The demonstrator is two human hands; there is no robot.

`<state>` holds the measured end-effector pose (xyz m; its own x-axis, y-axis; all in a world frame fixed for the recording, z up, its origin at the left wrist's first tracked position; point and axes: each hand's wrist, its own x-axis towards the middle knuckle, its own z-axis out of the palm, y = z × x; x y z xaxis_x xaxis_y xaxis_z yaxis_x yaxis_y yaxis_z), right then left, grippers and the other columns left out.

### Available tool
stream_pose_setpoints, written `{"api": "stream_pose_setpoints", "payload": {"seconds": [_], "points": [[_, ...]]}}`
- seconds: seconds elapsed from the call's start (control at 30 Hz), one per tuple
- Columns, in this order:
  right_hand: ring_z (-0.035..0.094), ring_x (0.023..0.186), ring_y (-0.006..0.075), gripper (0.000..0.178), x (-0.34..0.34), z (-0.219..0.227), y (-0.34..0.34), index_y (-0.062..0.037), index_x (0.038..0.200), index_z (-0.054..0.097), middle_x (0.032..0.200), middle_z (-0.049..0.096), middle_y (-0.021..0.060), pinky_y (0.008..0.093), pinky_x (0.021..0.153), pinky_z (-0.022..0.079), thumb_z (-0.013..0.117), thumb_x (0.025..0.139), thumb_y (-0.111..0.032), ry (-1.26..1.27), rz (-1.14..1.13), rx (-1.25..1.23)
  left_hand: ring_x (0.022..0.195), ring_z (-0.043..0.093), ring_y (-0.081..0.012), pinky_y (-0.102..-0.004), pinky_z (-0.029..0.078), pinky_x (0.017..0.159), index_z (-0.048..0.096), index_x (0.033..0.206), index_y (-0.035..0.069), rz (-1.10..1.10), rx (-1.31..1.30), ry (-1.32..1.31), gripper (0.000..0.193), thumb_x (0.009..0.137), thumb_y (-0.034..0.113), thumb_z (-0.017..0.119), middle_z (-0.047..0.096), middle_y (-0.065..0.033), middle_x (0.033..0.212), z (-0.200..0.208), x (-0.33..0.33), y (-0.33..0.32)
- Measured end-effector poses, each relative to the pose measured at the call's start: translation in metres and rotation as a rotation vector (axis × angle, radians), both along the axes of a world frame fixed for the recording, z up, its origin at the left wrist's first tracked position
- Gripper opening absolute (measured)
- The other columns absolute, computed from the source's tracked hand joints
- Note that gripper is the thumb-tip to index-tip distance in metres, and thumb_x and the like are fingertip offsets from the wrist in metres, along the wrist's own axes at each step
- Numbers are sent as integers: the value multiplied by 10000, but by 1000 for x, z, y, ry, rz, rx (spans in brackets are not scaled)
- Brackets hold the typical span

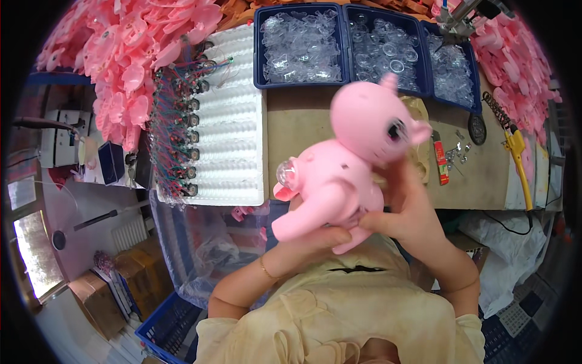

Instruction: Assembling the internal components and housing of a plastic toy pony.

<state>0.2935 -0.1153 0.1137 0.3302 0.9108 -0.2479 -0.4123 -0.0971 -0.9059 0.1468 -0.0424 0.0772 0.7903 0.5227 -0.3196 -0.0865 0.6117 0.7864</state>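
A pink toy unicorn (330, 167) is held tilted in front of my body, off the bench edge. Its head, with a dark eye and a small horn, points up and to the right. A clear round piece (287, 172) sits at its rear. My left hand (318, 239) grips the toy from below by its legs, the fingers mostly hidden behind it. My right hand (397, 209) closes on the toy's right side, thumb pressed near the legs; its fingers are partly blurred.
A white foam tray (236, 121) with wired round parts (191, 121) stands at left. Blue bins (300, 45) of clear plastic pieces line the back. Pink shells (130, 67) pile up on both sides. A red cutter (440, 159), small metal parts (461, 148) and a yellow soldering iron (516, 158) lie at right.
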Motion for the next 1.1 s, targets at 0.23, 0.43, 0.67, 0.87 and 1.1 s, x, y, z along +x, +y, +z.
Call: {"api": "stream_pose_setpoints", "payload": {"seconds": [0.23,0.43,0.67,0.87,1.1], "points": [[506,1120,218,647,3,13,-14,36,1257,423,1228,503,125,333,935,422,753,741,-171,-55,285,-98,1205,376,-237,-397,268,1030,304,1330,88,-201,519,74,982,574,408,843,374,-69,1323,1,-8,7],[423,1219,232,537,31,-8,-18,-25,1288,411,1314,432,148,373,1024,343,626,818,-170,39,117,-64,1041,542,-213,-385,386,932,488,1188,53,-132,148,236,679,660,379,763,540,-81,1128,-12,-18,-1],[598,839,276,470,35,22,-6,-10,875,552,896,543,150,393,793,487,294,986,-386,-910,-42,465,685,595,-205,-342,488,668,588,935,4,117,1505,345,470,597,282,759,629,-78,812,5,-11,-4],[601,783,257,486,33,18,-7,0,785,571,912,575,158,392,788,481,296,988,-346,-671,-141,349,615,596,-201,-317,489,586,591,929,6,-20,1265,282,416,620,233,752,621,-59,736,18,-8,-3],[464,1190,270,805,55,23,9,11,1326,375,1288,465,196,385,999,361,636,781,-520,-65,246,103,983,579,-218,-288,455,861,543,1118,-6,-395,408,57,446,752,215,672,591,-107,1082,2,-21,32]]}}
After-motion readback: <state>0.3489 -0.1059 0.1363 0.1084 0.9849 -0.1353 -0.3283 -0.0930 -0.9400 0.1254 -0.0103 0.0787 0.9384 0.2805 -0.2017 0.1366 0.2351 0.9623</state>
